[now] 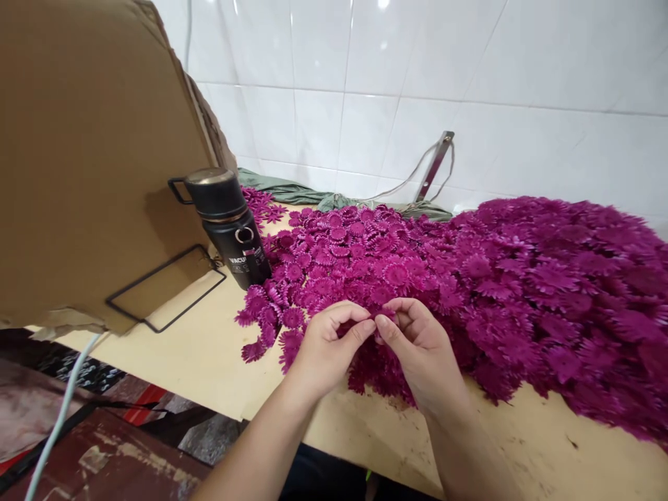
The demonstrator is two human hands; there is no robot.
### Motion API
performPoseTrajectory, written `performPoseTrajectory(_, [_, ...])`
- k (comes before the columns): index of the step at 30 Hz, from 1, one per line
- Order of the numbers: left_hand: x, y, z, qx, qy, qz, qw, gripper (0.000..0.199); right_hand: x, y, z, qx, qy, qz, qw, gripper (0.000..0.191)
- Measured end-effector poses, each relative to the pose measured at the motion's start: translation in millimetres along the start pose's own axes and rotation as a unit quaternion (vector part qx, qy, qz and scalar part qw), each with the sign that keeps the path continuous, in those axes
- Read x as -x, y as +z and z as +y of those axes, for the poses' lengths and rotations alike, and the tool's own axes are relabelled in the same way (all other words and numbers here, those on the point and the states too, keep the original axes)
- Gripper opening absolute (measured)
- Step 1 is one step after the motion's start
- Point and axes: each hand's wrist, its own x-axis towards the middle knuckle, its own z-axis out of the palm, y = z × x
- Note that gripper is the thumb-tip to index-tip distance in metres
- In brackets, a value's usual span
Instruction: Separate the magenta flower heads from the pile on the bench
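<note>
Magenta fringed flowers (396, 271) heap beside a cylindrical flask (224, 236).

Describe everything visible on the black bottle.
The black bottle looks cylindrical, with a matte body and a wide lid that is on and has a worn, brownish top. A black loop handle juts from the lid, a metal-looking ring hangs on the front, and white lettering shows "VACU" below. It stands upright on the table, purple flowers crowding its base on one side. The cardboard box is close by; whether they touch is unclear.
</note>
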Motion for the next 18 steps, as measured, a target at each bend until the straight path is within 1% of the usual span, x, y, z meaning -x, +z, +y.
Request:
performPoseTrajectory(2, [-0.1, 1.3, 0.0, 0.061, -0.01, 0.022, 0.998, 0.013, 2.2, 0.9, -0.5, 0.015, -0.012, -0.003, 1.0, 0.024])
performPoseTrajectory(5, [0.3, 7.5, 1.3, 0.143, -0.043, 0.061, 0.987, 0.009, 3.9, 2.5, -0.4, 0.04, -0.038, 0.002, 0.998, 0.023])
performPoseTrajectory(8, [-0.4, 15.1, 2.0, 0.16, -0.072, 0.079, 0.981, 0.004, 6.5, 2.1, -0.5, 0.073, -0.055, 0.011, 0.996, 0.021])
performPoseTrajectory(10, [-3.8, 14.9, 0.4, 0.111, -0.055, 0.081, 0.989, 0.005, 12.6, 0.5, -2.1, 0.105, -0.073, 0.024, 0.991, 0.018])
performPoseTrajectory(11, [-6.7, 12.0, -1.3, 0.064, -0.033, 0.099, 0.992, 0.007, 17.4, -0.7, -3.2, 0.125, -0.087, 0.029, 0.988, 0.017])
performPoseTrajectory(12, [-10.3, 7.1, -3.4, 0.009, -0.01, 0.131, 0.991, 0.01, 23.2, -2.2, -4.5, 0.145, -0.104, 0.034, 0.983, 0.017])
performPoseTrajectory(13, [-14.2, 0.8, -5.6, -0.053, 0.013, 0.171, 0.984, 0.013, 29.2, -3.9, -5.5, 0.164, -0.12, 0.038, 0.978, 0.016])
performPoseTrajectory(14, [-18.1, -6.2, -7.6, -0.113, 0.024, 0.229, 0.967, 0.015, 34.6, -6.1, -6.2, 0.183, -0.134, 0.04, 0.973, 0.015])
performPoseTrajectory(15, [-21.5, -13.2, -9.0, -0.157, 0.018, 0.265, 0.951, 0.015, 38.6, -8.6, -6.3, 0.202, -0.145, 0.04, 0.968, 0.014])
performPoseTrajectory(16, [-24.0, -19.3, -9.6, -0.199, 0.013, 0.263, 0.944, 0.016, 40.5, -11.5, -5.6, 0.22, -0.154, 0.032, 0.963, 0.014])
performPoseTrajectory(17, [-25.8, -24.0, -9.5, -0.236, 0.023, 0.244, 0.94, 0.016, 39.6, -14.7, -4.4, 0.239, -0.159, 0.024, 0.958, 0.013])
performPoseTrajectory(18, [-27.1, -27.3, -8.7, -0.272, 0.033, 0.211, 0.938, 0.017, 36.2, -18.1, -2.6, 0.26, -0.162, 0.015, 0.952, 0.012])
